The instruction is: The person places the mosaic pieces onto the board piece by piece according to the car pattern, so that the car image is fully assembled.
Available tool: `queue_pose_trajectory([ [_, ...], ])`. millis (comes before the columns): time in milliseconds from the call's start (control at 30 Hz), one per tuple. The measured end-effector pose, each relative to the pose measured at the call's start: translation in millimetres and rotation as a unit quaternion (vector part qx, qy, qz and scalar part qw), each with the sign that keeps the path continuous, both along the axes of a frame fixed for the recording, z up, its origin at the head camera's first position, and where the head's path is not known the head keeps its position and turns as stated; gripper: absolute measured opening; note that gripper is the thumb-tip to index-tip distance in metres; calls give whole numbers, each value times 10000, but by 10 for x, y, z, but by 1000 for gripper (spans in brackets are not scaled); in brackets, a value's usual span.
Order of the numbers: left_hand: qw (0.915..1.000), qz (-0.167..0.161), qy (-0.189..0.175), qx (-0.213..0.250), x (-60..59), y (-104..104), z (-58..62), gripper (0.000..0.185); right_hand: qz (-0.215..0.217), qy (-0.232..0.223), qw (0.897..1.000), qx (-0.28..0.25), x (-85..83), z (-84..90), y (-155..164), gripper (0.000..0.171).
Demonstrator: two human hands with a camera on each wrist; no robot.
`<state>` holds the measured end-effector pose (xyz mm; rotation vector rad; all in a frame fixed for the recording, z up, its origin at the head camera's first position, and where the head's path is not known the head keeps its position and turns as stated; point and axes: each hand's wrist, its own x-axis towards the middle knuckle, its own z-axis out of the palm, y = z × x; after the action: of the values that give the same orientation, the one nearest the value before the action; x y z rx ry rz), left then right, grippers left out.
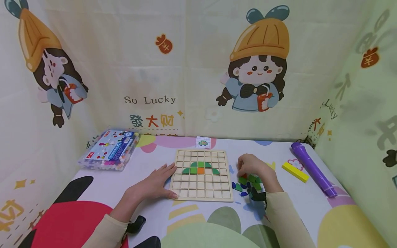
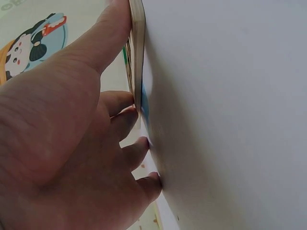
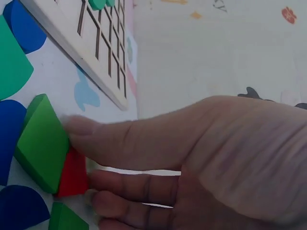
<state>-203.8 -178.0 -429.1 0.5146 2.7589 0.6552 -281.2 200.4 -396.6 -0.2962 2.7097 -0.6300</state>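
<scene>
A wooden grid board lies on the table, with green pieces and one orange piece set in its middle rows. My left hand rests flat on the table against the board's left edge; its thumb lies on the board's rim. My right hand is over a pile of green and blue pieces right of the board. In the right wrist view, its thumb and fingers pinch a small red piece beside a green piece.
A clear plastic box of small beads stands at the back left. A yellow block and a purple torch lie at the right. A small picture card sits behind the board. Printed fabric walls close in the table.
</scene>
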Motion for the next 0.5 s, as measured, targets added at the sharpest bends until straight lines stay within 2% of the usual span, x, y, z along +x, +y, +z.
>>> queue_pose_trajectory([
  [200, 10000, 31, -34, -5, 6, 2, 0, 110, -62, 154, 9998, 142, -2, 11, 32, 16],
  [400, 10000, 11, -13, 36, 15, 9, 14, 110, -560, -91, 9972, 486, 10, 10, 45, 26],
  [500, 10000, 35, -17, 20, 15, 11, 14, 110, -462, -171, 9978, 440, 7, -5, 35, 25],
])
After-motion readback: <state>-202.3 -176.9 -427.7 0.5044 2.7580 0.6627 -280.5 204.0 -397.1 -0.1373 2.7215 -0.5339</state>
